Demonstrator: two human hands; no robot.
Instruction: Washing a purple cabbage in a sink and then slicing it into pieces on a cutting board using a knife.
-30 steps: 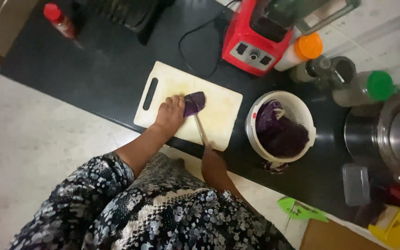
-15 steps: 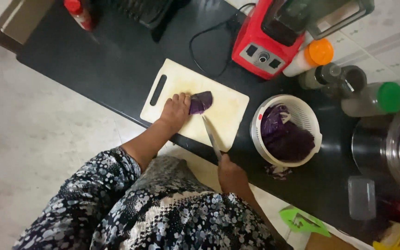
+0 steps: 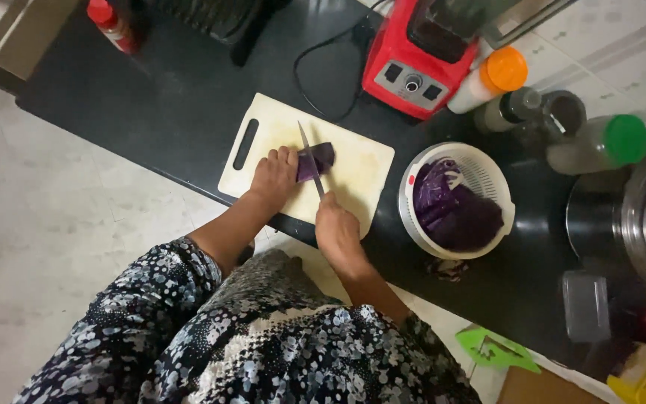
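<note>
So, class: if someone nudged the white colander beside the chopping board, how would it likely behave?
The colander looks like thin plastic, so probably light. Its round base on the smooth black counter may let it slide rather than tip. The purple cabbage heaped inside likely steadies it.

A long black countertop point(image 3: 188, 112) carries everything. Under the fingers point(image 3: 287, 157) of the left hand lies a pale rectangular plastic cutting board point(image 3: 360, 161) with a slot handle. Beyond the fingers stands a red blender base point(image 3: 416, 71). To their right sit a white round plastic colander point(image 3: 487, 176), an orange-capped white bottle point(image 3: 487, 78), a green-capped clear bottle point(image 3: 600, 146) and a steel pot point(image 3: 637, 224). Far to their left stands a red-capped bottle point(image 3: 110, 22).
</note>
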